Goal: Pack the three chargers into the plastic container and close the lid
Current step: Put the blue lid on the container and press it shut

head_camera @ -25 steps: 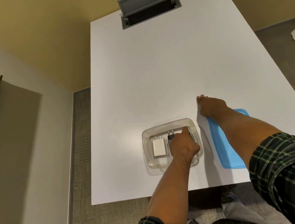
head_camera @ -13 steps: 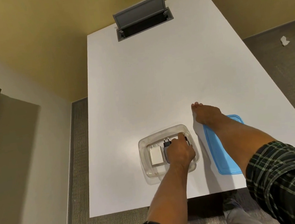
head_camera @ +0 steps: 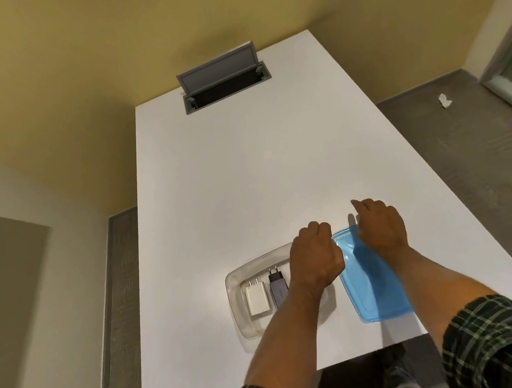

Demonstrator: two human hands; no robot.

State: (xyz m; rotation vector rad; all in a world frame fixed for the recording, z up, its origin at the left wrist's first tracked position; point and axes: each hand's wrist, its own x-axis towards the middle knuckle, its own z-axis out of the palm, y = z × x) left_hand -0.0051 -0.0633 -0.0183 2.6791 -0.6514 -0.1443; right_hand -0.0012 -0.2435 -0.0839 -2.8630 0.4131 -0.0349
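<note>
Chargers were in the box, or at least two of them showed: a white charger (head_camera: pixel 256 299) lay flat in the clear plastic container (head_camera: pixel 237 304), prongs pointing away, and a dark charger (head_camera: pixel 278 288) lay just beside it on the right. Any third one was hidden, because the left hand (head_camera: pixel 314 259) hung over the right end of the container and covered that corner. So was the packing done? Probably, but the view did not prove it.

That left hand was loosely curled, knuckles up, and its fingers reached the near corner of the blue lid (head_camera: pixel 371 279); whether they had pinched the edge could not be told. The right hand (head_camera: pixel 379 227) rested over the far end of the lid with fingers bent down along its rim, and a firm grip could not be confirmed there either.

The lid itself lay flat on the white table (head_camera: pixel 246 179), just beside the container on its right, not over it. By my read, the packing was nearly or wholly finished, while the closing was all to come: lift the lid, bring it across, seat it and press the edges down.
</note>
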